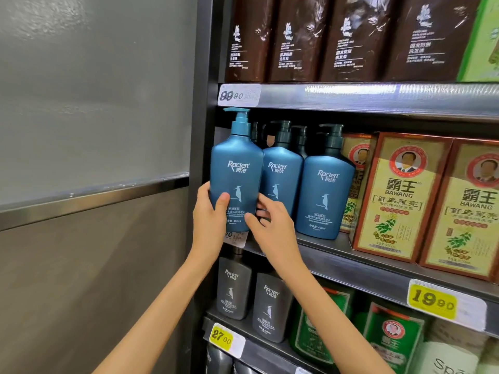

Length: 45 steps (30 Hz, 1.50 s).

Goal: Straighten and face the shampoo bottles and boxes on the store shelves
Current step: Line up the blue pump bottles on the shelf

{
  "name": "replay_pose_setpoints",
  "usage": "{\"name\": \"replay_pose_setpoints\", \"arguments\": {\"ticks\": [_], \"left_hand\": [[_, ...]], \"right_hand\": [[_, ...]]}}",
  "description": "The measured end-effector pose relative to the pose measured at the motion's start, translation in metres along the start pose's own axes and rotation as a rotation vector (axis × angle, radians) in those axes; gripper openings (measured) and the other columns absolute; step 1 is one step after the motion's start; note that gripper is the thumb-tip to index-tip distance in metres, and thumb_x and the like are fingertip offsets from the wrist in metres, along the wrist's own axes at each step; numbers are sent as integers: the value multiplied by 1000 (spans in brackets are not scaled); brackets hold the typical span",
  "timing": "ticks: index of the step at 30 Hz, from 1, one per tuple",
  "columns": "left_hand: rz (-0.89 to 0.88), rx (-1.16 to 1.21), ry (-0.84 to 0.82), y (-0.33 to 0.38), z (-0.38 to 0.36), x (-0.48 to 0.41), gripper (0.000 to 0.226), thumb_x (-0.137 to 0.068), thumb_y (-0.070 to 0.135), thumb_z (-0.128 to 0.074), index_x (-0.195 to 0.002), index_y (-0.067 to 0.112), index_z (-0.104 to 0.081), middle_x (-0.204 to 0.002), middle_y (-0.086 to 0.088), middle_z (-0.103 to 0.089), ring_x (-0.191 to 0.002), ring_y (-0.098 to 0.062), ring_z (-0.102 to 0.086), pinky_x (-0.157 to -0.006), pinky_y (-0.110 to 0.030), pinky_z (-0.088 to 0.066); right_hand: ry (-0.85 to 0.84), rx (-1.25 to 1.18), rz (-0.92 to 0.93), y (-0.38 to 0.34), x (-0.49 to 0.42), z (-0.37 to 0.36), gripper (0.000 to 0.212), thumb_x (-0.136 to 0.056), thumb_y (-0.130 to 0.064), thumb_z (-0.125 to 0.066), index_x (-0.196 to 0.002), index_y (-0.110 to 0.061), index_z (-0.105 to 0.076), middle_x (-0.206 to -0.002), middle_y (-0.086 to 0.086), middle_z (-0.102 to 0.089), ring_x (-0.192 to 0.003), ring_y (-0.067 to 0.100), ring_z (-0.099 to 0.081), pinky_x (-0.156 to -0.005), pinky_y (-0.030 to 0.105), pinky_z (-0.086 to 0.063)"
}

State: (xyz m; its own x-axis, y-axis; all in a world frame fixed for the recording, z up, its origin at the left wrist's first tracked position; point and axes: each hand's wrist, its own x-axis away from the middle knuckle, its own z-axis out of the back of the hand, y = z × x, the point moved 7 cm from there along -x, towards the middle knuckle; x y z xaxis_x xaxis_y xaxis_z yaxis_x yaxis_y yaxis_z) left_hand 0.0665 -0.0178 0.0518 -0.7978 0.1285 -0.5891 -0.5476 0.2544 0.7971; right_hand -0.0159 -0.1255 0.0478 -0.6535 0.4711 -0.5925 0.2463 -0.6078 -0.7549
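Note:
Three blue Raclen pump bottles stand at the left end of the middle shelf. The leftmost blue bottle sits furthest forward, upright, label facing me. My left hand grips its lower left side, thumb across the front. My right hand holds its lower right edge, fingers reaching between it and the second blue bottle. The third blue bottle stands to the right, untouched. More dark pump tops show behind them.
Yellow-and-red Bawang boxes fill the shelf to the right. Dark brown packs line the shelf above. Grey Raclen bottles and green boxes stand below. A dark upright post and a grey wall bound the left side.

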Motion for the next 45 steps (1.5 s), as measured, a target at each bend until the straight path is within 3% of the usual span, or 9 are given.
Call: {"name": "replay_pose_setpoints", "arguments": {"ticks": [3, 5, 9, 20, 31, 36, 38, 42, 45], "left_hand": [[-30, -33, 60, 0, -2, 2, 33, -94, 8, -47, -127, 10, -44, -110, 2, -55, -95, -9, -53, -74, -8, -43], [-35, -32, 97, 0, -3, 3, 33, -94, 8, -48, -126, 10, -45, -111, 2, -54, -97, -10, -53, -77, -14, -43], [0, -1, 185, -2, -2, 4, 32, -94, 9, -48, -126, 7, -43, -114, -2, -54, -104, -18, -54, -90, -31, -45], [50, -31, 268, -12, -13, -1, 35, -95, 13, -48, -129, 5, -42, -125, -12, -54, -115, -26, -52, -98, -46, -43], [48, -52, 93, -21, -32, -17, 39, -99, 12, -36, -137, 5, -32, -131, -14, -47, -118, -26, -49, -99, -45, -43], [97, -68, 48, -32, -39, -26, 37, -100, 15, -31, -137, 7, -30, -133, -15, -45, -121, -30, -45, -101, -50, -39], [96, -71, 41, -35, -40, -29, 38, -100, 15, -30, -137, 8, -30, -135, -15, -44, -122, -31, -43, -102, -51, -37], [74, -34, 45, -38, -38, -36, 37, -100, 12, -29, -136, 6, -33, -132, -16, -46, -117, -27, -47, -97, -39, -42], [66, 11, 12, -40, -38, -41, 34, -100, 9, -28, -133, 6, -37, -121, -10, -53, -100, -18, -53, -72, -12, -47]], "right_hand": [[-26, -63, -26, 4, 0, -3, 42, -89, -10, -58, -129, -22, -52, -112, -6, -49, -102, 7, -56, -89, 10, -44], [-57, -149, -55, 6, -1, -5, 42, -90, -5, -56, -128, -22, -50, -115, -8, -50, -102, 1, -55, -89, 4, -42], [-112, -166, -79, 12, -3, -12, 49, -91, -3, -53, -139, -11, -42, -135, 2, -48, -120, 7, -48, -106, 22, -38], [-125, -54, -84, 25, -10, -16, 51, -94, -10, -53, -142, -9, -37, -141, 3, -40, -117, 4, -41, -100, 17, -33], [-64, 2, -75, 23, -10, -10, 49, -93, -8, -54, -140, -4, -39, -123, -2, -37, -112, 8, -42, -100, 16, -32], [-86, 31, -85, 26, -10, -8, 47, -94, -8, -53, -138, -2, -40, -134, 6, -39, -125, 14, -42, -112, 26, -30], [-102, 41, -88, 25, -10, -8, 46, -94, -8, -52, -139, -3, -40, -136, 5, -39, -123, 12, -42, -110, 22, -29], [-131, 81, -105, 24, -12, -8, 43, -95, -8, -49, -138, -3, -42, -133, 5, -41, -116, 9, -43, -100, 11, -30], [-157, 144, -134, 25, -15, -7, 25, -96, -8, -45, -118, -5, -55, -112, 6, -47, -93, 5, -45, -78, 3, -31]]}}
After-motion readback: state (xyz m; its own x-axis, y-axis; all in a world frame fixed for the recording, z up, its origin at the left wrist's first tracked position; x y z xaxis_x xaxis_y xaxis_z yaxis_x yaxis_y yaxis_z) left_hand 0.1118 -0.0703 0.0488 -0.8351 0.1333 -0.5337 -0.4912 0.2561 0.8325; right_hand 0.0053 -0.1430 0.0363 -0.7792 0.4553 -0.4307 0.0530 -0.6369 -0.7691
